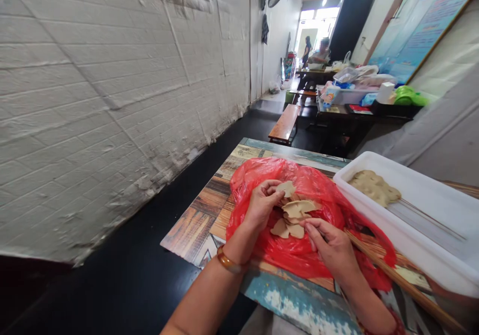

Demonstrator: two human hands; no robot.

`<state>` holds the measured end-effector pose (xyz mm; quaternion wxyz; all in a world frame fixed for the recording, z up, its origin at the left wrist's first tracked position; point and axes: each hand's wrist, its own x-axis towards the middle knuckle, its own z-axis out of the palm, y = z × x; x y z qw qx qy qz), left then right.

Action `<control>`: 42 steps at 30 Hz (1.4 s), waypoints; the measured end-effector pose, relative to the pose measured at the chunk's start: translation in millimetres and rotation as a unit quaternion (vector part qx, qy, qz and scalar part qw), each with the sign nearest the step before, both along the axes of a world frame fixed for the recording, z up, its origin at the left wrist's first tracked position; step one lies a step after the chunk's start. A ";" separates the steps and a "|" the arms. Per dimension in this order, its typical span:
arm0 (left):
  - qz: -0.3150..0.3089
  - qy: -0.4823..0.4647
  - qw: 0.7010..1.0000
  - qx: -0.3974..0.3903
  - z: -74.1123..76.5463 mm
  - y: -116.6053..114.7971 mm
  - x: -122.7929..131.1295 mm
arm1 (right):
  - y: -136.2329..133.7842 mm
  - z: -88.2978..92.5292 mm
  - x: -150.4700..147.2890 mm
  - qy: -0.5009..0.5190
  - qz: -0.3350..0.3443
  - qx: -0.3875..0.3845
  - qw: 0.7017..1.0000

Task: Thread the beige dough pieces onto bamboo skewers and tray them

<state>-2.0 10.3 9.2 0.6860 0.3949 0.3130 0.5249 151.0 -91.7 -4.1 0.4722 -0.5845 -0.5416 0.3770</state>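
A red plastic bag (249,175) lies spread on the patterned table, with several thin, flat beige pieces (299,208) on it, overlapping. My left hand (263,203) pinches one pale piece (286,189) between thumb and fingers, above the far side of the pile. At the pile's right edge is my right hand (329,243), its thumb and fingers closed together. What sits between those fingertips is too small to make out. Long thin brown sticks (396,272) run beneath my right wrist toward the lower right.
On the right a white plastic tray (430,195) holds a lumpy beige piece (374,188) on thin sticks (436,220). Beyond the table (190,225) are a wooden bench (285,123) and a cluttered table (352,98). A brick-patterned wall (112,100) runs along the left; two people are far back.
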 end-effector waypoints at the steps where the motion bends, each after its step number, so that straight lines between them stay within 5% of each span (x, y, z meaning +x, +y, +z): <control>1: -0.002 0.001 1.000 0.002 0.2 0.0 -0.3 | 0.1 0.2 -0.3 -0.004 0.000 0.003 1.000; 42: 0.059 0.128 0.986 0.094 0.0 -0.1 1.3 | 6.1 -3.8 -0.1 -0.048 0.001 0.017 0.999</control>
